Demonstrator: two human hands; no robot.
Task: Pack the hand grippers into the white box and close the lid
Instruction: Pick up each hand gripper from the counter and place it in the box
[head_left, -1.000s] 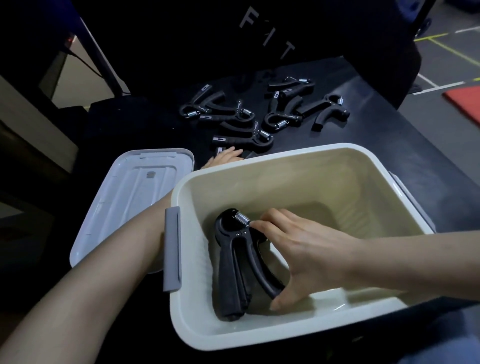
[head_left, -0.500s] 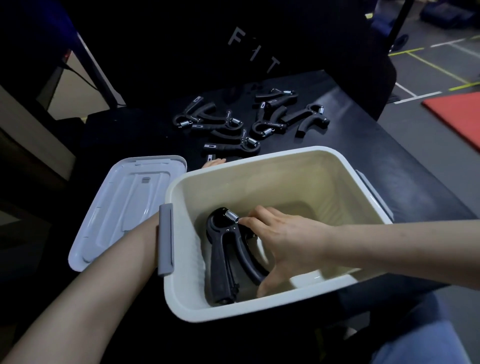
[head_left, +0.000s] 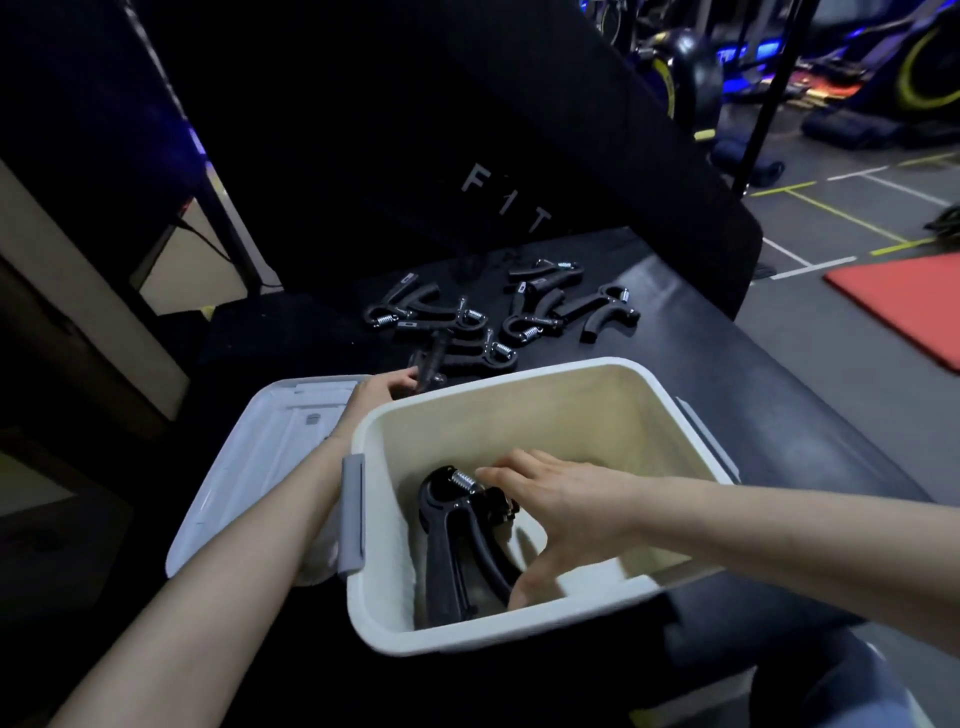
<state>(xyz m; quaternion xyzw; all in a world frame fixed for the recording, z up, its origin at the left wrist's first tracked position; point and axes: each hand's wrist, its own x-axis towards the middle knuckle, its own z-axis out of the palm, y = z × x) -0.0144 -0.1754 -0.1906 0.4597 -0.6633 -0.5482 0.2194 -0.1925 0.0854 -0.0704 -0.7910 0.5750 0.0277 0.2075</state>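
The white box (head_left: 519, 375) stands open on the black table. One black hand gripper (head_left: 448, 540) lies inside it along the left wall, spring end away from me. My right hand (head_left: 558, 512) is down in the box, fingers at the spring end and thumb under one handle. My left hand (head_left: 378, 389) reaches past the box's far left corner and its fingers curl round the end of another hand gripper (head_left: 432, 357); the rim hides part of that hand. Several more hand grippers (head_left: 524, 314) lie in a loose pile beyond. The white lid (head_left: 265, 462) lies flat at the box's left.
A black panel (head_left: 467, 156) with pale letters rises right behind the pile. The table edge (head_left: 810, 395) runs diagonally at the right, with grey floor and a red mat (head_left: 904, 306) beyond. Gym machines (head_left: 857, 62) stand far right.
My left hand has moved farther forward from behind the box and closed on a gripper at the pile's near edge. My right hand stays on the gripper in the box. The camera view has tilted up.
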